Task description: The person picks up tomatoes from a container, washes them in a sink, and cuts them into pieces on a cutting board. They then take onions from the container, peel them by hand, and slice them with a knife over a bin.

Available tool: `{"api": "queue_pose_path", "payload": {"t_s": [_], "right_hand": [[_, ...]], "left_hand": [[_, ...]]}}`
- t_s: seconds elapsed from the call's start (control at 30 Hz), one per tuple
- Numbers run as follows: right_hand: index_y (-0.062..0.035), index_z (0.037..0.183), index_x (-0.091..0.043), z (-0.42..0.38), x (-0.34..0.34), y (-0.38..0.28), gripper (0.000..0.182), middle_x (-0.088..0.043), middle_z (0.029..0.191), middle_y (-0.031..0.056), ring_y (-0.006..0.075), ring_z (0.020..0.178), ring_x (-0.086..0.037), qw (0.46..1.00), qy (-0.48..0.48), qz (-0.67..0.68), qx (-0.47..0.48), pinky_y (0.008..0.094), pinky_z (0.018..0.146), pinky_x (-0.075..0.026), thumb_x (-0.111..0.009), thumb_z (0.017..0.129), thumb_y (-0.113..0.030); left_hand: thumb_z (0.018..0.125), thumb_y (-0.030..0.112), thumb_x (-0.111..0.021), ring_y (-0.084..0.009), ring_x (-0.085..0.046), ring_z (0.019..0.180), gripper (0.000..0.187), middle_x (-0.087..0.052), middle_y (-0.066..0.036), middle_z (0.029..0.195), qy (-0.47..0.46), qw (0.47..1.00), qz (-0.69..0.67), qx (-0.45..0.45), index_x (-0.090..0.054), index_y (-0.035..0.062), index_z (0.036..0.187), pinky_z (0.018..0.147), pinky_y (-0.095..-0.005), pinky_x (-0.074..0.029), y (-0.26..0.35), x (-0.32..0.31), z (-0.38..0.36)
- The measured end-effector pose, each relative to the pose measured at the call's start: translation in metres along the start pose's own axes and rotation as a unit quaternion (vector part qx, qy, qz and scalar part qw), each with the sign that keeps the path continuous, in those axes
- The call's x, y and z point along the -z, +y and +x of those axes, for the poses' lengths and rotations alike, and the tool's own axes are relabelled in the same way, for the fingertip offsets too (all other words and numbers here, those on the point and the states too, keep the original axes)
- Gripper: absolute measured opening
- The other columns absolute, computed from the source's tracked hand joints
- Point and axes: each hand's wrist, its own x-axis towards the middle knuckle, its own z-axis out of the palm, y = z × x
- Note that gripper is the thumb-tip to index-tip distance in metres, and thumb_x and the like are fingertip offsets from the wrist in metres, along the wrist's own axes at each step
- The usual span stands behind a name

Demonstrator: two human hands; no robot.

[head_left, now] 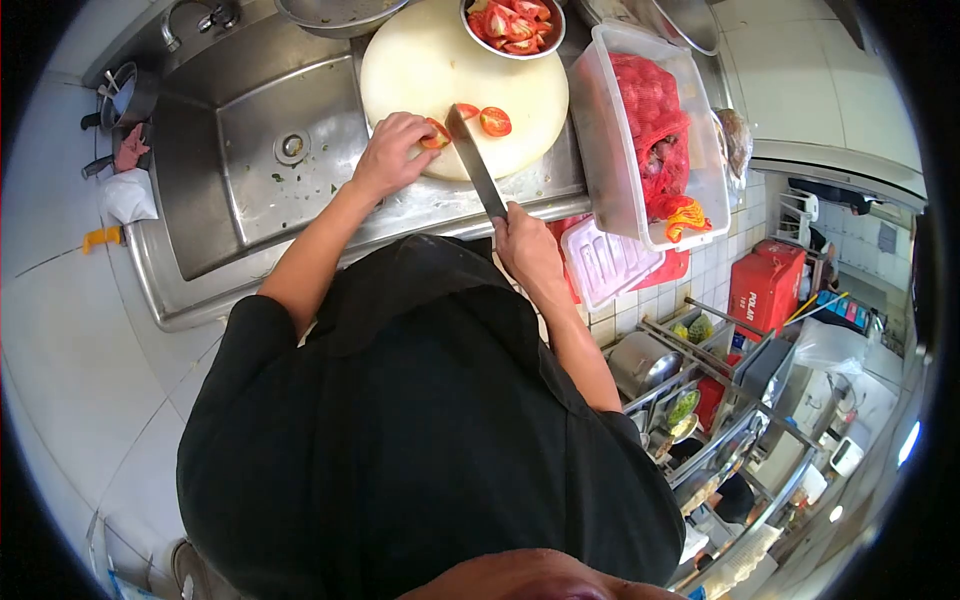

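Note:
My right hand (522, 240) is closed round the handle of a knife (477, 165), whose blade lies across the front part of a round white cutting board (460, 60). At the board's left front, my left hand (397, 150) has its bent fingers on a piece of tomato (436, 134). Another tomato piece (466, 111) touches the blade near its tip. Just right of it a cut tomato half (495, 121) rests face up. A metal bowl (513, 52) of tomato wedges (512, 22) stands at the board's back edge.
Left of the board is a steel sink (240, 180) with a faucet (190, 22). On the right stands a clear plastic bin (610, 150) holding red net bags (650, 120). A lid (608, 258) lies below it. Metal racks (730, 375) with pots are farther right.

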Motion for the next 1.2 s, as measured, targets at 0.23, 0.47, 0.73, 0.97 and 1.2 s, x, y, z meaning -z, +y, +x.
{"api": "queue_pose_path", "payload": {"t_s": [0.23, 0.47, 0.73, 0.97, 1.2], "right_hand": [[0.0003, 0.095, -0.056, 0.007, 0.011, -0.026, 0.021, -0.065, 0.076, 0.0301, 0.0509, 0.079, -0.065, 0.999, 0.014, 0.036, 0.028, 0.0591, 0.074, -0.051, -0.055, 0.099, -0.021], [0.0004, 0.094, -0.055, 0.004, 0.006, -0.021, 0.022, -0.065, 0.075, 0.0303, 0.0505, 0.078, -0.066, 0.999, 0.012, 0.03, 0.038, 0.0594, 0.074, -0.051, -0.054, 0.099, -0.021], [0.0017, 0.095, -0.056, 0.002, 0.008, -0.023, 0.022, -0.066, 0.076, 0.0307, 0.0496, 0.078, -0.067, 0.998, -0.002, 0.029, 0.05, 0.0579, 0.074, -0.053, -0.054, 0.099, -0.019], [0.0037, 0.102, -0.061, 0.044, -0.024, -0.021, 0.025, -0.068, 0.087, 0.0322, 0.049, 0.088, -0.068, 0.998, -0.014, 0.058, 0.031, 0.0574, 0.083, -0.052, -0.054, 0.099, -0.02], [0.0055, 0.107, -0.061, 0.026, 0.006, 0.014, 0.034, -0.067, 0.101, 0.0324, 0.0502, 0.102, -0.063, 0.973, 0.011, 0.223, -0.054, 0.053, 0.086, -0.049, -0.058, 0.098, -0.027]], "left_hand": [[0.08, 0.015, -0.077, -0.0319, -0.063, 0.104, 0.027, -0.068, -0.013, 0.109, -0.02, 0.999, -0.025, -0.015, -0.068, 0.0027, 0.103, 0.093, -0.0408, -0.047, -0.006, -0.001, -0.003], [0.08, 0.016, -0.077, -0.0302, -0.063, 0.103, 0.027, -0.068, -0.011, 0.108, -0.022, 0.999, -0.01, -0.036, -0.069, 0.0033, 0.102, 0.091, -0.04, -0.046, -0.005, 0.001, -0.001], [0.081, 0.014, -0.074, -0.0295, -0.062, 0.103, 0.024, -0.067, -0.011, 0.106, -0.059, 0.997, -0.004, -0.048, -0.067, 0.0035, 0.101, 0.091, -0.0397, -0.044, -0.008, 0.004, 0.001], [0.08, 0.015, -0.075, -0.0287, -0.063, 0.104, 0.024, -0.067, -0.01, 0.107, -0.051, 0.999, 0.002, -0.018, -0.067, 0.0047, 0.1, 0.092, -0.0398, -0.044, -0.009, 0.007, -0.005], [0.081, 0.01, -0.071, -0.0307, -0.058, 0.114, 0.027, -0.065, -0.011, 0.119, -0.035, 0.999, 0.018, -0.032, -0.067, 0.0059, 0.107, 0.096, -0.0417, -0.042, 0.012, -0.01, 0.025]]}}
